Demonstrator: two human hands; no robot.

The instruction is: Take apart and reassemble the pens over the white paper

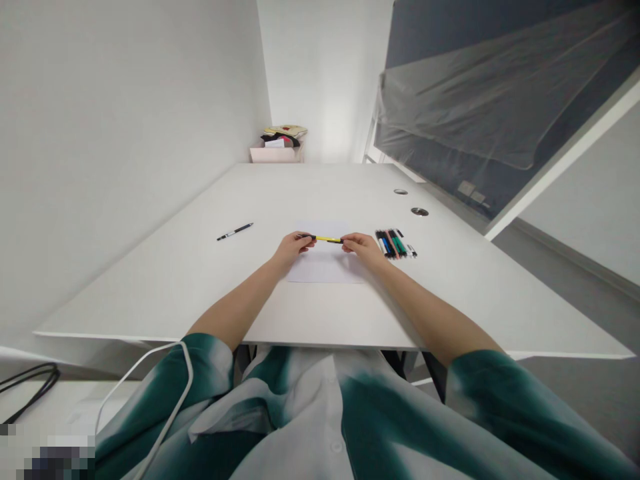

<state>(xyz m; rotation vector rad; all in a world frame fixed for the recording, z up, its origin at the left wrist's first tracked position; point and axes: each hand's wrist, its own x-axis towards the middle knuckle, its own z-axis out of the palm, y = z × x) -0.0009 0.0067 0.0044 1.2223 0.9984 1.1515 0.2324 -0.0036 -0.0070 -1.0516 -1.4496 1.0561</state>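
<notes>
A yellow pen with black ends [327,239] is held level between both hands. The fingers of my left hand [294,247] pinch its black left end. At its right end, my right hand [365,247] grips the black part near the clip. Beneath the pen and hands, a white sheet of paper [325,272] lies flat on the table. A row of pens and markers [395,245] in black, blue, red and green lies just right of my right hand. Further off to the left rests a black and white pen [235,231].
The white table [320,313] stretches away to the far wall. Two round metal grommets [419,212] sit near its right edge. At the far end is a pale box [274,155] with cloth-like items. A dark panel under plastic film [480,100] stands on the right.
</notes>
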